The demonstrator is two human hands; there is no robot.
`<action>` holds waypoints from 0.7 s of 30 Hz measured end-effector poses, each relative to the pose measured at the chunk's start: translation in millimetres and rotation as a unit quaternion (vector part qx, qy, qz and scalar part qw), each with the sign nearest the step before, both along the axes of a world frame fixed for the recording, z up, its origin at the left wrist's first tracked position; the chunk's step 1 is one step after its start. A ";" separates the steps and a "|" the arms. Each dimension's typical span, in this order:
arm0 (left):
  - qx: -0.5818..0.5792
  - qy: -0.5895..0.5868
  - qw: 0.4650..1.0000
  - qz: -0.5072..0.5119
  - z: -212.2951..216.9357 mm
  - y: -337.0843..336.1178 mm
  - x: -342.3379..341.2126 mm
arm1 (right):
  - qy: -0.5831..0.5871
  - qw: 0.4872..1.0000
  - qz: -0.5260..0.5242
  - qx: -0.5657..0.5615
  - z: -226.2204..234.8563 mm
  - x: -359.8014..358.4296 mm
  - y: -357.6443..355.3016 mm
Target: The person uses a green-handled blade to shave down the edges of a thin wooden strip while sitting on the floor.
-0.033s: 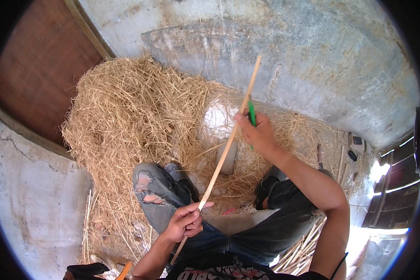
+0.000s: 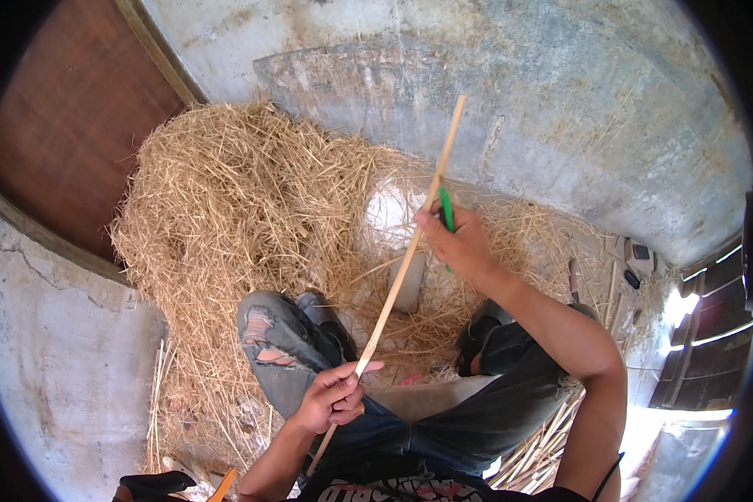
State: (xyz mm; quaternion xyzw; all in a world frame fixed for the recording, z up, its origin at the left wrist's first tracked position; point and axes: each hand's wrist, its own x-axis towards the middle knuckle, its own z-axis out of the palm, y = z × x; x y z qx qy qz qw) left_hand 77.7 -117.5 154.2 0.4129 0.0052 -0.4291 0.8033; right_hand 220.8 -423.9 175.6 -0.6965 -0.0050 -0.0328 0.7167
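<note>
A long, thin strip of pale wood or bamboo (image 2: 391, 297) runs slantwise from my lap up toward the wall. Its lower part is gripped by my left hand (image 2: 333, 400), fingers curled round it and thumb stretched along it. Farther up, my right hand (image 2: 460, 243) is closed on a slim green tool (image 2: 446, 209), perhaps a cutter knife. The green tool's upper end lies against the strip, and the right thumb presses on the strip's side. Whether a blade shows cannot be made out.
A big heap of straw (image 2: 217, 192) fills the floor at left and ahead. Beyond it rises a grey wall (image 2: 510, 92). Small dark objects (image 2: 636, 263) lie at the right by a brown-handled tool (image 2: 574, 280). Several cut strips (image 2: 544, 443) rest beside my right leg.
My right hand has slid slightly left and toward me along the strip, carrying the green tool. The strip's far end has shifted a little left; my left hand stays put.
</note>
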 end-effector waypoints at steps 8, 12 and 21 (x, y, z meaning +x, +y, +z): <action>-0.162 0.108 0.981 -0.009 -6.6 -9.6 12.6 | 0.002 0.981 0.194 -0.029 11.7 -31.1 26.8; -0.182 0.093 0.979 -0.008 -5.0 -21.6 18.4 | -0.053 0.964 0.255 -0.054 -5.2 -34.3 29.1; 0.186 -0.254 0.944 0.094 -3.7 -40.4 17.7 | 0.019 0.990 0.140 -0.009 16.6 -25.4 15.3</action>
